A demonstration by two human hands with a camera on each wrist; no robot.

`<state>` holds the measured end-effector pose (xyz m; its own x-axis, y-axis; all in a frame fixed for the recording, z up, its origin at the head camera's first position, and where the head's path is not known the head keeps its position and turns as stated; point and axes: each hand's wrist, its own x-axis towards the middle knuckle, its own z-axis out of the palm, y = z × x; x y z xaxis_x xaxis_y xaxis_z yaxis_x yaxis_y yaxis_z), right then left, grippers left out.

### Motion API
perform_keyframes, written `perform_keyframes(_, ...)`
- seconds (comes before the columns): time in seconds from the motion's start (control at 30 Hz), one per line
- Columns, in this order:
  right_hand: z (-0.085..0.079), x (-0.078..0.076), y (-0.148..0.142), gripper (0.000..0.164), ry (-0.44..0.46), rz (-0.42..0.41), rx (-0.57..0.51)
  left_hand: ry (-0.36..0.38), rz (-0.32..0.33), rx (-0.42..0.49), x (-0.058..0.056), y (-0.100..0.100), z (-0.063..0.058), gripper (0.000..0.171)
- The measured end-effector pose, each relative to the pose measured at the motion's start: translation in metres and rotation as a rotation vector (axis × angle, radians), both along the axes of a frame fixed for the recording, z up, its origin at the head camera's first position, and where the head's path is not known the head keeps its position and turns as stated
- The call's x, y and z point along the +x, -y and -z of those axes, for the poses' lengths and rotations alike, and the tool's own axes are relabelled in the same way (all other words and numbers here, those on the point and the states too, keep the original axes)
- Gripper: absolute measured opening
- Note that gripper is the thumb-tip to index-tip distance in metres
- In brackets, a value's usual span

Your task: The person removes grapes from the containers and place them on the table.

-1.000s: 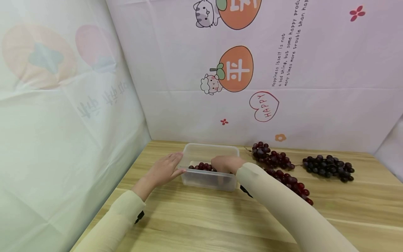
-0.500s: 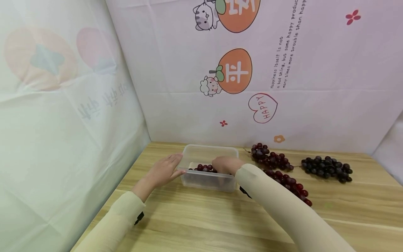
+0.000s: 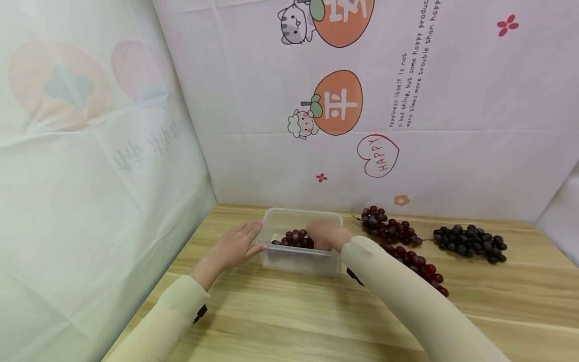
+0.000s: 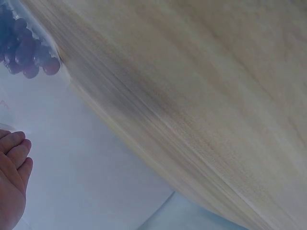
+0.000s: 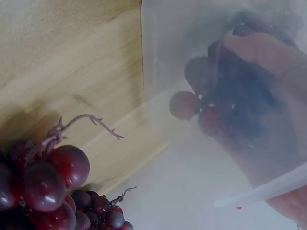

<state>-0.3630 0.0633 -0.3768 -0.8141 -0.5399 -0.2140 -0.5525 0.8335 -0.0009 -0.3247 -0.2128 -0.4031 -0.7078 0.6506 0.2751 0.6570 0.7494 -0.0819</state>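
Note:
A clear plastic container [image 3: 300,262] stands on the table with a bunch of dark red grapes [image 3: 295,238] inside. My left hand [image 3: 232,246] rests against the container's left end, its thumb at the front rim and its fingers along the side. My right hand [image 3: 326,234] reaches down into the container's right half, its fingers hidden from above by the wall. Through the cloudy plastic in the right wrist view, the thumb [image 5: 249,48] curls over grapes [image 5: 211,86], which lie between it and the rest of the hand. The left wrist view catches only some left fingers [image 4: 19,155].
Right of the container lie two red grape bunches, one at the back [image 3: 391,229] and one nearer [image 3: 427,269], partly behind the right sleeve. A black bunch [image 3: 470,241] lies farther right. A printed white cloth [image 3: 271,166] rises behind the wooden table [image 3: 280,317].
My right hand has shifted slightly right inside the container and looks blurred. A little more of the grapes beside it shows. The left hand keeps its place.

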Motion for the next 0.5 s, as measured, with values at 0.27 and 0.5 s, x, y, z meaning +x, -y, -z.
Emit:
perform_keyframes(0.27,-0.0052,0.0016,0.0013,0.025,-0.141,-0.024,0.047,0.024,-0.019,-0.002,0.0015,-0.0014,-0.0014,0.07)
perform_keyframes(0.5,-0.0046,0.0029,-0.0005,0.026,-0.225,-0.066,0.047,0.024,-0.018,-0.006,0.0005,-0.0016,-0.0006,0.07)
